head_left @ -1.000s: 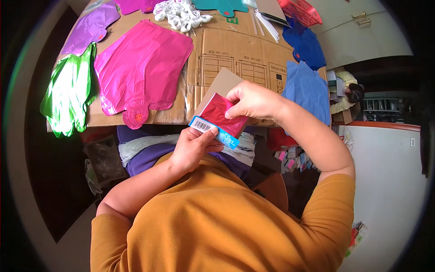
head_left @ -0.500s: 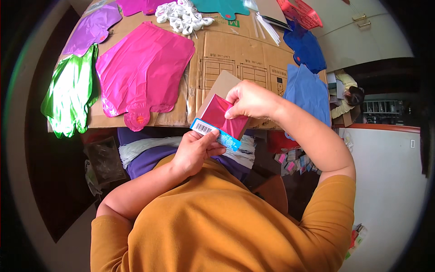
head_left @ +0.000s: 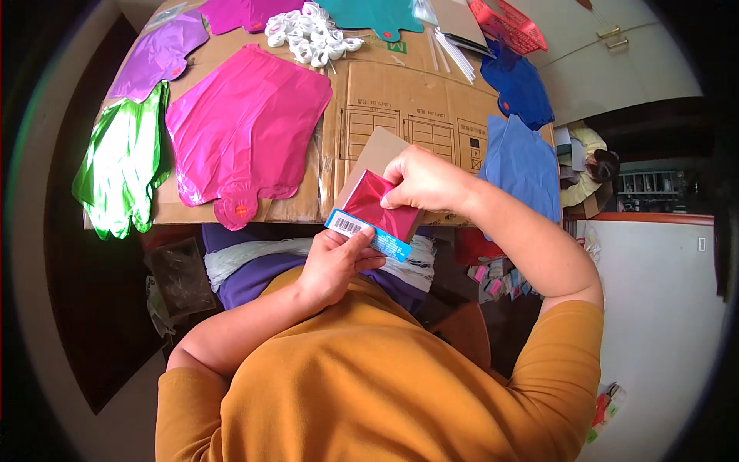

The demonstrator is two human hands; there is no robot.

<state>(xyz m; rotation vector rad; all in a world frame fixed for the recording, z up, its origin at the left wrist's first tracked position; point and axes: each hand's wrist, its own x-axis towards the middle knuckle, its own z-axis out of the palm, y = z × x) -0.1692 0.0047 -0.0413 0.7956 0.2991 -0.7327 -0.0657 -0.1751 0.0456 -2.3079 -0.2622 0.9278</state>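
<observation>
In front of my belly, at the table's near edge, my left hand (head_left: 331,266) pinches the bottom of a cardboard sleeve. The sleeve has a brown card back (head_left: 379,149) and a blue label strip (head_left: 391,246) with a barcode. Folded pink foil (head_left: 366,197) lies against the card, above the strip. My right hand (head_left: 433,182) is closed on the foil's upper right part, thumb on its face and fingers behind. Left of my hands, a large flat pink foil balloon (head_left: 246,127) rests on the cardboard, its tail hanging over the edge.
Cardboard (head_left: 385,85) covers the table. Around it lie green (head_left: 123,158), purple (head_left: 158,58), teal (head_left: 377,14), dark blue (head_left: 517,81) and light blue (head_left: 523,165) foil balloons, white string bundles (head_left: 308,35), white sticks (head_left: 456,55) and a red basket (head_left: 514,27). Another person (head_left: 591,165) sits at right.
The table and its things sit slightly lower in the picture. Both hands keep their hold on the sleeve and the foil, with hardly any movement between them.
</observation>
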